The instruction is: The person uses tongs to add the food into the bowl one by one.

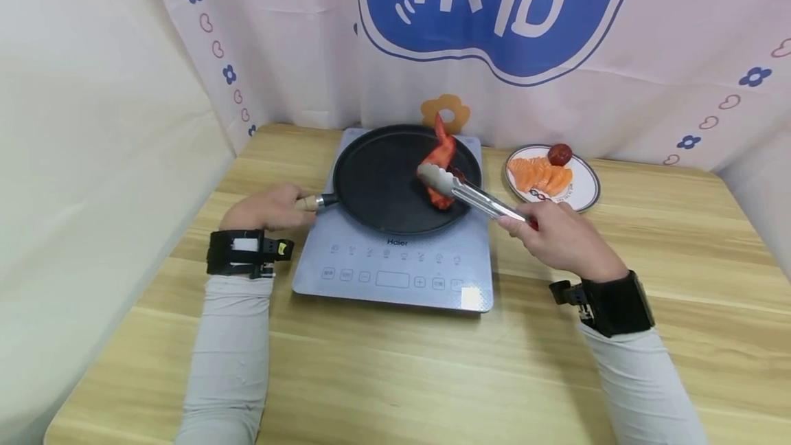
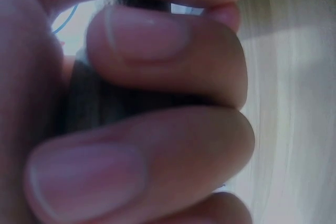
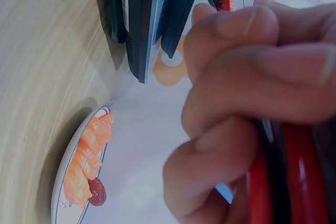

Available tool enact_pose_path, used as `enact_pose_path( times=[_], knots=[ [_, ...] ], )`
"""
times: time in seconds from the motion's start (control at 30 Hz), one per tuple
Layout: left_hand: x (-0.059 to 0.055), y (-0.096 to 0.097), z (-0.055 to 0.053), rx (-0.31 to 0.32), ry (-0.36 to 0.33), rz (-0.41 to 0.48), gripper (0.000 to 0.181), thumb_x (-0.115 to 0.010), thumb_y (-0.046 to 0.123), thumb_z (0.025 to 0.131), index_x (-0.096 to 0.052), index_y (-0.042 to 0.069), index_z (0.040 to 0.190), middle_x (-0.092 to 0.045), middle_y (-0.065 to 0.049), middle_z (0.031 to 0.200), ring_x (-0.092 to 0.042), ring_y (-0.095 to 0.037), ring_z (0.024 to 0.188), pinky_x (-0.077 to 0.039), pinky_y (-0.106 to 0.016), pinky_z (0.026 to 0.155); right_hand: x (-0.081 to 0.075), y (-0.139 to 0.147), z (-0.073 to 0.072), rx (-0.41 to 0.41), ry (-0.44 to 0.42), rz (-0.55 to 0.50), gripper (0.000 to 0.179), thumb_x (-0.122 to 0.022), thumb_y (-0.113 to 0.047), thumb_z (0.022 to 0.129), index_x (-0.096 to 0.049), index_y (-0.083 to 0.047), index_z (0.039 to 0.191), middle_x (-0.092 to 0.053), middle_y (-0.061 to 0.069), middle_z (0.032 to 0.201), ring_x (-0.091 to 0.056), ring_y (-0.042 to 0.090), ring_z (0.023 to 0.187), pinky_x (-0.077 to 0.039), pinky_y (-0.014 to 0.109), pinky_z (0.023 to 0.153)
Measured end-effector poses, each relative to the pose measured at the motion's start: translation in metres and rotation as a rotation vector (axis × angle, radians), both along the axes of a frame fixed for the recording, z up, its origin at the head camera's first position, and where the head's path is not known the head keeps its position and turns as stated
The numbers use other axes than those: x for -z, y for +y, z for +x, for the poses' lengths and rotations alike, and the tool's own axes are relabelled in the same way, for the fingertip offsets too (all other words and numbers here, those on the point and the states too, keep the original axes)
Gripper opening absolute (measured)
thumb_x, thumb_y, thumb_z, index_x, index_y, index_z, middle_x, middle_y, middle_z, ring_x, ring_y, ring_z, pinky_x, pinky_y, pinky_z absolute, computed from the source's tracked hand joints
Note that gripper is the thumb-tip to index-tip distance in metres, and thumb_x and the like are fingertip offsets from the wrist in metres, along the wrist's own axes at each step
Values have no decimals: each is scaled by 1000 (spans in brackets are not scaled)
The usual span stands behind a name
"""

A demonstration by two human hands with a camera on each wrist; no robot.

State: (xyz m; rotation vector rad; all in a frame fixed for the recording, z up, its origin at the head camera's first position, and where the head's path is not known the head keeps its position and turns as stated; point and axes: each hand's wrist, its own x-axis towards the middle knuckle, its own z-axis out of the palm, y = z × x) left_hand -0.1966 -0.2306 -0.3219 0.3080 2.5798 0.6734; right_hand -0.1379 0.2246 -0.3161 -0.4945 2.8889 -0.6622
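My left hand [image 1: 267, 206] grips the wooden handle [image 1: 307, 203] of a flat black frying pan [image 1: 377, 177]. Curled fingers [image 2: 168, 51] fill the left wrist view and hide most of that handle. With my right hand [image 1: 565, 237] I hold metal tongs [image 1: 478, 198] by their red-and-black grips [image 3: 304, 182]. The tongs' scalloped tips close around a reddish-orange piece of food shaped like a chicken wing [image 1: 440, 153], over the right side of the pan. Its narrow end points up; whether its lower end touches the pan, I cannot tell.
The pan sits on a grey induction cooker [image 1: 395, 270] on the wooden table [image 1: 395, 369]. Right of it, an oval plate [image 1: 583, 191] bears orange salmon-like slices [image 1: 544, 176] and a dark red round item [image 1: 559, 154]. A printed cloth [image 1: 296, 33] hangs behind.
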Motion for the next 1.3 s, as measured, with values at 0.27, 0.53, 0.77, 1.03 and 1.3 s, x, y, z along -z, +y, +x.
enact_pose_path(
  times=[0.27, 0.53, 0.77, 1.03, 1.3],
  knots=[
    [-1, 0, 0, 3, 7, -6, 15, -63, 22, 94, -54, 12, 85, -49, 0, 75, -53, -19, 70, -45, -32, 63, -2, 1, 1, 16, -5, 15, 39, -56, -47, 107, -66, -15, 87, -41, -2, 63, -44, 19, 60, -33, 32, 53],
    [0, 0, -1, -11, -10, 0, 16, -63, 22, 94, -55, 11, 86, -45, 3, 70, -47, -17, 63, -41, -31, 57, -4, 2, 3, 33, -37, 24, 47, -53, -56, 106, -70, -12, 99, -43, -1, 64, -45, 19, 60, -34, 33, 54],
    [0, 1, 0, -6, -7, 5, 18, -63, 23, 93, -52, 13, 84, -45, 4, 69, -46, -16, 62, -41, -31, 56, -5, 2, 4, 37, -35, 36, 49, -53, -59, 104, -69, -13, 99, -41, -2, 64, -44, 19, 58, -33, 33, 54],
    [0, 0, 0, -10, -1, -18, 15, -63, 22, 94, -55, 11, 86, -48, 1, 73, -50, -18, 66, -44, -31, 59, -8, 4, 5, 71, -48, 41, 49, -56, -62, 102, -72, -15, 102, -41, -2, 62, -44, 19, 57, -32, 32, 53],
    [-1, 2, 1, -3, -4, 10, 16, -62, 20, 94, -53, 12, 84, -47, 2, 71, -49, -17, 65, -43, -32, 59, -15, 4, 10, 105, -18, 83, 49, -60, -64, 99, -72, -17, 106, -45, -1, 63, -47, 20, 59, -31, 33, 53]
  ],
)
